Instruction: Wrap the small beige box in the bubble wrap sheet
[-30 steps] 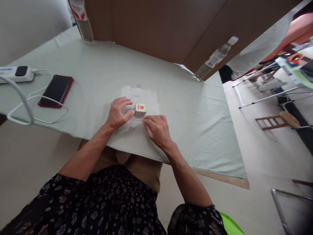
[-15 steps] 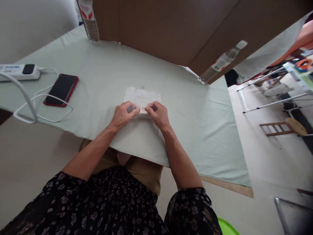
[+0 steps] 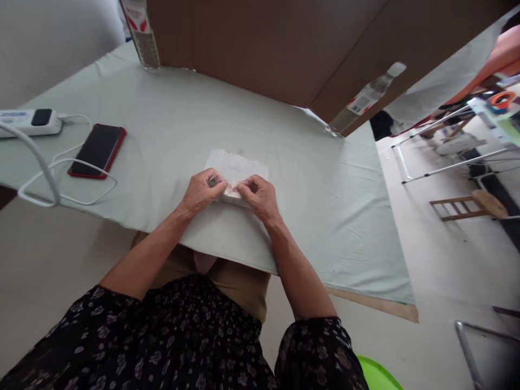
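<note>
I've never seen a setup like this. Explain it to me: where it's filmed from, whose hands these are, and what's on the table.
There is no machine here: one person works bare-handed, filmed by a camera worn on the head, looking forward and down. The left hand and right hand pinch a thin white sheet near its front edge; reddish marks show between the fingertips. Around them is a table covered in pale green cloth. To the left lie a phone in a red case and a white power strip. Behind, a brown panel has one clear bottle near each end.
</note>
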The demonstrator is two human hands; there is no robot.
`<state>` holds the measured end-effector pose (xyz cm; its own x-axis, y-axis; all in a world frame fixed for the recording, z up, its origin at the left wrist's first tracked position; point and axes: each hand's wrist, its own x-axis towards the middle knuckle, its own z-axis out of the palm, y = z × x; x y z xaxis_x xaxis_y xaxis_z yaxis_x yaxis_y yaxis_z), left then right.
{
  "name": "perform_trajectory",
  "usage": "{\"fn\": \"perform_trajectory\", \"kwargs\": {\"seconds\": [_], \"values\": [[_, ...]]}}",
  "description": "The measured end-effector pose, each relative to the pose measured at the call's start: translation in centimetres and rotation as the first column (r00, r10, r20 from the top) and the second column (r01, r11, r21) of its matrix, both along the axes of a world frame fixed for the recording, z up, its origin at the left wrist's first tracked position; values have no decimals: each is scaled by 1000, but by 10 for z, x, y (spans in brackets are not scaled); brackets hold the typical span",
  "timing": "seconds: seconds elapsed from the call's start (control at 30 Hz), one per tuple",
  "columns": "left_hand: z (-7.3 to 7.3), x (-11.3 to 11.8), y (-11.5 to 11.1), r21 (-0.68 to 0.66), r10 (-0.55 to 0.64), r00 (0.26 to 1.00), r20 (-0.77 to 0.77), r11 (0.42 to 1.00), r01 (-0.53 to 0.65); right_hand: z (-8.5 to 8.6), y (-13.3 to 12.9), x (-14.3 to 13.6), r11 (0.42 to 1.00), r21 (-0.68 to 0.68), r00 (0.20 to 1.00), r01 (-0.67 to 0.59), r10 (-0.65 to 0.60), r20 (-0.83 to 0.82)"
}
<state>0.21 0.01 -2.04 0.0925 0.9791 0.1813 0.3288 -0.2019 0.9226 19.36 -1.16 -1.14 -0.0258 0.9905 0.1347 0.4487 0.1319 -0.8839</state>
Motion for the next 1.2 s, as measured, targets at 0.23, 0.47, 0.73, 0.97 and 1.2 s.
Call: {"fn": "perform_trajectory", "kwargs": {"seconds": [0.23,0.47,0.73,0.97,1.2], "values": [[-4,0,2,-14,-9,999,50,1000,9,-2,2,9,995,-88,998,-36,32,-45],[0,1,0,-27,-13,998,66,1000,15,0,-5,11,971,217,969,100,-145,199],[1,0,0,-15,-31,999,41,999,32,7,-29,-10,900,385,812,-207,-62,581],[5,-3,0,-26,-32,999,12,999,32,-3,-26,-10,880,402,721,-255,-104,685],[7,-9,1,-48,89,995,-38,995,-91,-2,-29,-12,863,429,680,-268,-146,718]]}}
